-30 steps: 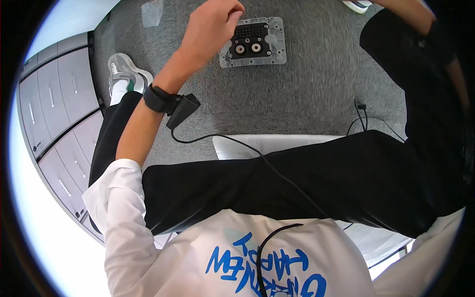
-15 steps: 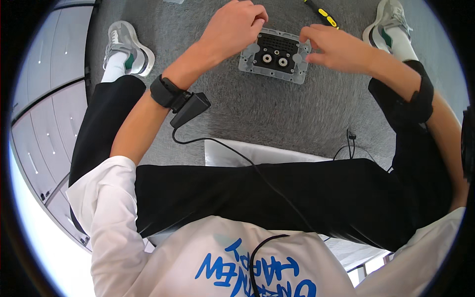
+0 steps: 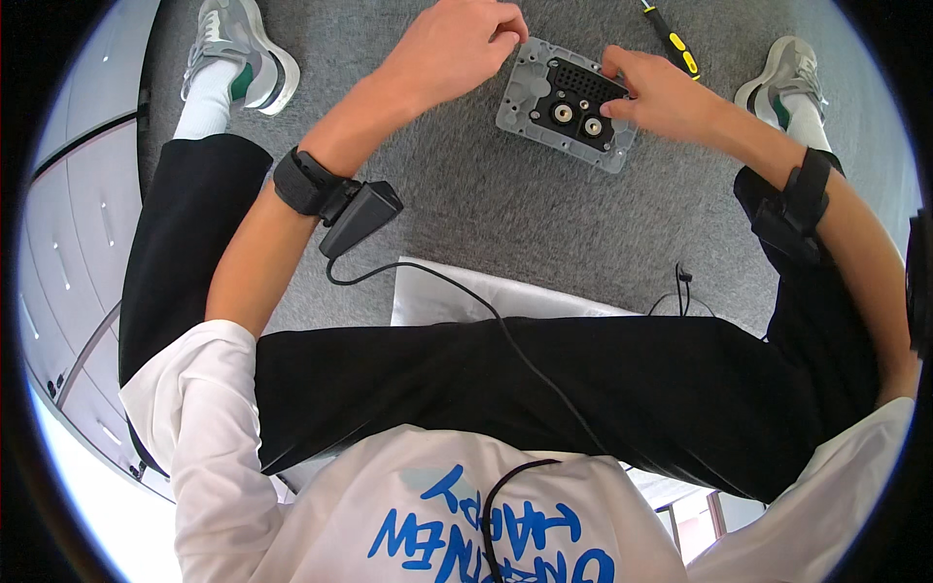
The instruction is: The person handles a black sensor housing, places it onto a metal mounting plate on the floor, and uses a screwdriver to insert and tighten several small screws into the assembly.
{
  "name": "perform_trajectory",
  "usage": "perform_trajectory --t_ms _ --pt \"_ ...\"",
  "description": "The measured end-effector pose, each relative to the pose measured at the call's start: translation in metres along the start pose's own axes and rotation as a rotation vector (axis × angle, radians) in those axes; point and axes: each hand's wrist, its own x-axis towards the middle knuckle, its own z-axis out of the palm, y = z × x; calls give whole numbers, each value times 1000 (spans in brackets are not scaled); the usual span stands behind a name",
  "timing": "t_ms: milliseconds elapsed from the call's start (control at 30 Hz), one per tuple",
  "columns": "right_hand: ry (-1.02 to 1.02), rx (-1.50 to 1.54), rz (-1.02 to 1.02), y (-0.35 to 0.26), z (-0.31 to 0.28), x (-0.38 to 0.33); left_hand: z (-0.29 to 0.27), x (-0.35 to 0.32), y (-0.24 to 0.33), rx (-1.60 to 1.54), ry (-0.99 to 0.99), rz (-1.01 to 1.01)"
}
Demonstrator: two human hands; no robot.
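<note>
A grey rectangular connector plate (image 3: 520, 114) lies on the grey carpet, turned a little clockwise. Its black insert (image 3: 575, 85) carries rows of small holes and two large round metal contacts. My left hand (image 3: 462, 53) is at the plate's far left corner, thumb and forefinger pinched together; whatever may be between them is hidden. On the plate's right side my right hand (image 3: 666, 95) has its thumb over the insert's edge and its forefinger bent at the far edge, holding the plate.
Beyond my right hand lies a black and yellow screwdriver (image 3: 675, 47). Black straps with small boxes sit on both forearms; a cable (image 3: 476, 293) runs from the left box (image 3: 362, 216) across my lap. My shoes flank the plate. A white sheet (image 3: 486, 296) shows before my lap, and white cabinets (image 3: 87, 223) stand left.
The plate now appears further right in view and turned slightly clockwise. My right thumb has come in over the black insert, while the left hand stays pinched near the far left corner.
</note>
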Motion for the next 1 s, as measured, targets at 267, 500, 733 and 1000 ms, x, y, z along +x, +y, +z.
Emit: perform_trajectory --t_ms 267,500,733,1000 --pt "-2 -156 -151 1 0 6 1 -4 3 -10 -4 28" --pt "153 -214 -168 0 17 0 3 0 10 3 -49 53" --pt "90 -236 -201 5 0 -1 6 4 12 28 -138 -61" --pt "434 -252 -137 37 -41 1 45 -13 -30 84 -52 -197"
